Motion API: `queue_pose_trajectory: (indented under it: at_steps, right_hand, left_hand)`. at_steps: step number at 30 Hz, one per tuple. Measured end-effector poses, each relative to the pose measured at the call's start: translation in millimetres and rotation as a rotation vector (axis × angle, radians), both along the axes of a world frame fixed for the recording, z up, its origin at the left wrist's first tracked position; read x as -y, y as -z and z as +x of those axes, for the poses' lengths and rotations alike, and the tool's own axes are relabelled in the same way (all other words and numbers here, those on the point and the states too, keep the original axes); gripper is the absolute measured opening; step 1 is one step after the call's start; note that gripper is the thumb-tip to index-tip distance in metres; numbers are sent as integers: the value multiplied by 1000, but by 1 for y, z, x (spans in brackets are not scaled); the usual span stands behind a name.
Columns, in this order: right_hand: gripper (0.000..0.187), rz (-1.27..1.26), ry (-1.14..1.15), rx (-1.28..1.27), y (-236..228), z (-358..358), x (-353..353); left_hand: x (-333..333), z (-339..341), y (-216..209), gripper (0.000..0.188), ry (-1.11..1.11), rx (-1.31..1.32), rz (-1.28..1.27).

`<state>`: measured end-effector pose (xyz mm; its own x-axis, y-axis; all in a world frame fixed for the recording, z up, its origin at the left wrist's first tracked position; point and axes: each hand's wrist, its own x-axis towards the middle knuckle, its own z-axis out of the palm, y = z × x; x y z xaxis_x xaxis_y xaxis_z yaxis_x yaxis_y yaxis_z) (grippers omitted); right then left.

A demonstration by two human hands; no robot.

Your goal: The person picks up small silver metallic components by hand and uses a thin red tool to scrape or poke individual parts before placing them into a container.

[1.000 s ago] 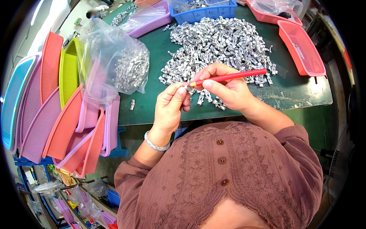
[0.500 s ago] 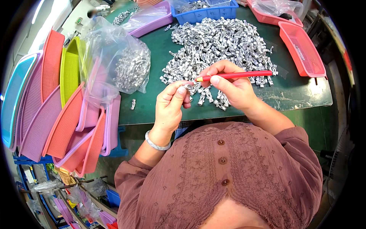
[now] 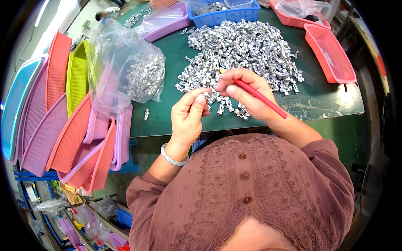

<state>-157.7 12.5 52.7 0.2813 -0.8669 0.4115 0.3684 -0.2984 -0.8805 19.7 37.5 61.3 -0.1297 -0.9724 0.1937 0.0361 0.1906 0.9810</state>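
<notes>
Between the thumb and fingers of my left hand (image 3: pixel 189 109) is a small grey metal part (image 3: pixel 207 95), partly hidden by the fingertips. My right hand (image 3: pixel 251 94) grips a red pencil (image 3: pixel 261 99), its pale tip angled up and away to the left, apart from the part. Beyond both hands a large heap of similar grey metal parts (image 3: pixel 243 46) covers the green table (image 3: pixel 176 54). Several loose ones trail from the heap toward me. One single part (image 3: pixel 146 114) lies by itself left of my left hand.
A clear plastic bag (image 3: pixel 144 71) of small metal pieces stands left of the heap. Nested plastic baskets (image 3: pixel 54 113) in several colours crowd the left side. At the back are a purple tray (image 3: pixel 167 23) and a blue bin (image 3: pixel 226 16); a pink basket (image 3: pixel 331 54) sits right.
The red pencil has swung from nearly level, tip at the part, to a slant with its tip lifted away. My right hand has drawn slightly back; my left hand barely moved.
</notes>
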Motion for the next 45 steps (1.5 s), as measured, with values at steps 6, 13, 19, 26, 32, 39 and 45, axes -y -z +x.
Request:
queue_pose_trajectory:
  at_steps: [6,13,19,26,32,39,45]
  right_hand:
    - [35,-10,-8,-50,0,5,-3]
    - [37,31,-15,5,2,8,-2]
    - [34,68,12,46,4,7,0]
    - [31,82,80,71,7,-11,7]
    - [30,53,120,28,2,-31,21]
    - [29,-37,149,-48,1,-34,30]
    - [27,21,104,-45,2,-32,35]
  left_hand:
    - [-1,-5,-2,18,-56,76,-91]
    - [3,-10,0,16,-159,289,-345]
    - [9,-15,1,17,-179,376,-462]
    - [23,-30,6,23,-99,433,-554]
    - [27,-39,3,33,261,-98,80]
    - [39,-41,14,24,345,-320,374]
    - [44,-39,15,21,391,-393,458]
